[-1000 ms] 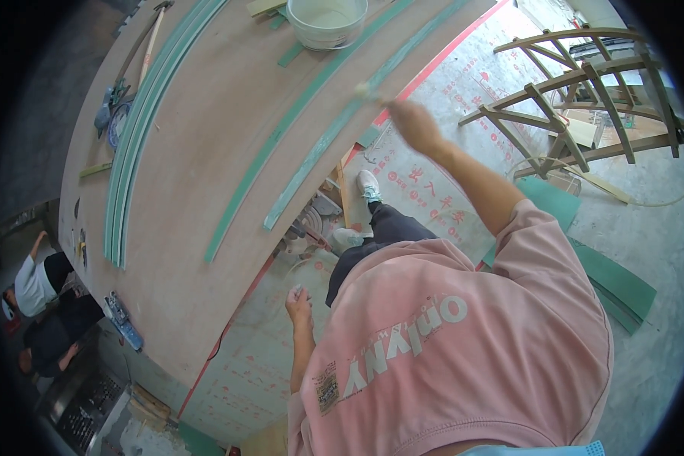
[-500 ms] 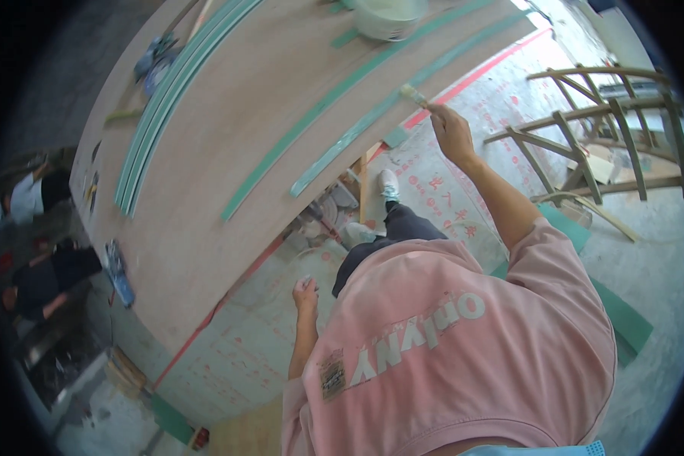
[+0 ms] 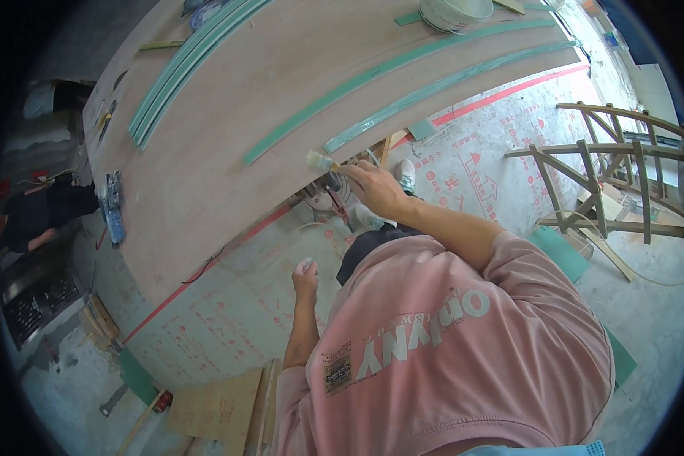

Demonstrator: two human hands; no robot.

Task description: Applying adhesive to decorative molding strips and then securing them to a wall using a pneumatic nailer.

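My right hand (image 3: 375, 187) grips a paintbrush (image 3: 323, 161) with pale bristles, held above the near edge of the large board (image 3: 228, 205). Just beyond the brush lies the end of a glossy, wet-looking green strip (image 3: 433, 93). Parallel to it, farther in, is a matte green strip (image 3: 372, 76). My left hand (image 3: 305, 281) is closed and low, apart from the board, with something small and whitish at its fingers that I cannot make out. A white bucket (image 3: 456, 14) stands on the board's far side.
A bundle of green strips (image 3: 182, 64) lies at the far left of the board. Blue-handled tools (image 3: 112, 209) rest by its left edge. Wooden ladder-like frames (image 3: 623, 163) stand at right. Another person (image 3: 49, 213) is at far left. Wooden panels (image 3: 213, 403) are at lower left.
My right hand has swept the brush leftward and nearer along the wet strip, past its near end. My left hand stays closed and low. The view has shifted.
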